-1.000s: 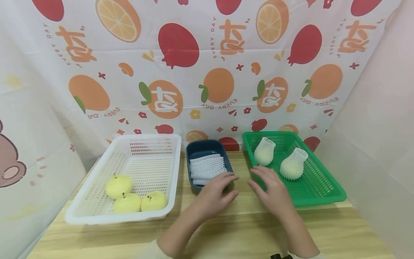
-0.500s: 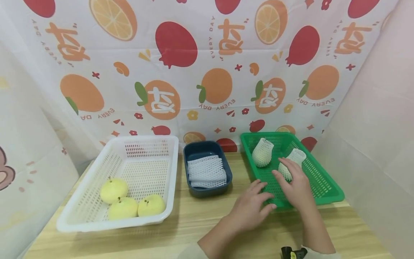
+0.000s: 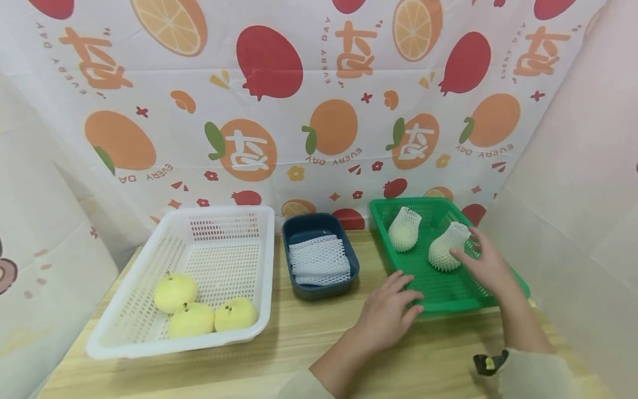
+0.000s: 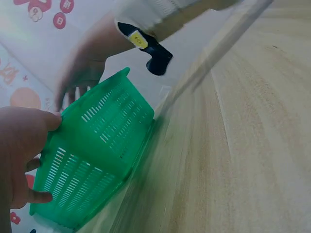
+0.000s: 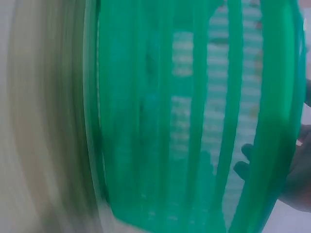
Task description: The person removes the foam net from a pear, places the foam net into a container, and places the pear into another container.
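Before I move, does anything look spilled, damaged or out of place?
Nothing stands out: three bare fruits sit in the white basket, two netted fruits in the green basket, and white nets lie in the blue tray. No spill or damage shows.

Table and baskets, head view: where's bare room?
Free: the table between the white basket and left hand, in front of the blue tray; also the white basket's far half.
Crowded: the green basket, with two netted fruits and the right hand.

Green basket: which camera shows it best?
The head view: it looks down into the green basket, showing nearly its whole shape and two net-wrapped fruits inside. The left wrist view shows its outer walls; the right wrist view, a blurred close-up of one side.
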A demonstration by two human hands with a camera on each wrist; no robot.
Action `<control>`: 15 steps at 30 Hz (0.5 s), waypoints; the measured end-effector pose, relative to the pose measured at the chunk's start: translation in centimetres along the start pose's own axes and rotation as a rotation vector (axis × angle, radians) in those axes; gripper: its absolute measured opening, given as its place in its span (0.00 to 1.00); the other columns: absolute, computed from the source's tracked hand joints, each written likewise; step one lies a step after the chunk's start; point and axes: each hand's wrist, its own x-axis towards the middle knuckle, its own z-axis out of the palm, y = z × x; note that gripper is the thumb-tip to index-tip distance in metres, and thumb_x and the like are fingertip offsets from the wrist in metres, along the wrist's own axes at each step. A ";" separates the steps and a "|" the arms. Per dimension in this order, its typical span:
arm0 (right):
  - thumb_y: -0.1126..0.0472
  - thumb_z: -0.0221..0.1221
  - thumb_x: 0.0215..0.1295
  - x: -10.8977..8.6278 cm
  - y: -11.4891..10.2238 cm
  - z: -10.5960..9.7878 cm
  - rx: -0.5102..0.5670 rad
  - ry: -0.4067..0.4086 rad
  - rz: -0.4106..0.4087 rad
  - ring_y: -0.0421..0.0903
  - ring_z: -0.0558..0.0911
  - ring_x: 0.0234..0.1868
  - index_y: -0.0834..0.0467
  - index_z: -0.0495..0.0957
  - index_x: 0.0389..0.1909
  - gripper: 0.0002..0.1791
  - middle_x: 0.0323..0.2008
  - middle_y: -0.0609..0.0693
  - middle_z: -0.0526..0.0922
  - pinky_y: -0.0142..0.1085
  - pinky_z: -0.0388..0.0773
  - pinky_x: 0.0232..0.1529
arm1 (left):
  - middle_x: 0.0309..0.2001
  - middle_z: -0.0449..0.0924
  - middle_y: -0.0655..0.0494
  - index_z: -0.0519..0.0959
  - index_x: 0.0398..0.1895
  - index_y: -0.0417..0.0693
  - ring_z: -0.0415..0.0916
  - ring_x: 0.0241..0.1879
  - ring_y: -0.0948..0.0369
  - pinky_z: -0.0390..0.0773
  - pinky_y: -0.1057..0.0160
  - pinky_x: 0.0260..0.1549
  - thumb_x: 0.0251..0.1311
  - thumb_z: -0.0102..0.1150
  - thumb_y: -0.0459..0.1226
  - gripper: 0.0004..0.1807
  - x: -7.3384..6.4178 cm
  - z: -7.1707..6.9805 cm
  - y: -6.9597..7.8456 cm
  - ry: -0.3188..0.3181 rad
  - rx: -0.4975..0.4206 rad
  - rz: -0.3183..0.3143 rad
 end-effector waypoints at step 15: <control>0.49 0.61 0.67 7.5 1.0 -3.1 -0.164 -0.385 0.080 0.77 0.66 0.60 0.76 0.39 0.72 0.53 0.65 0.83 0.54 0.51 0.84 0.37 | 0.66 0.73 0.59 0.83 0.50 0.66 0.64 0.71 0.56 0.76 0.51 0.57 0.69 0.54 0.51 0.12 0.0 0.1 0.0 0.025 0.037 0.020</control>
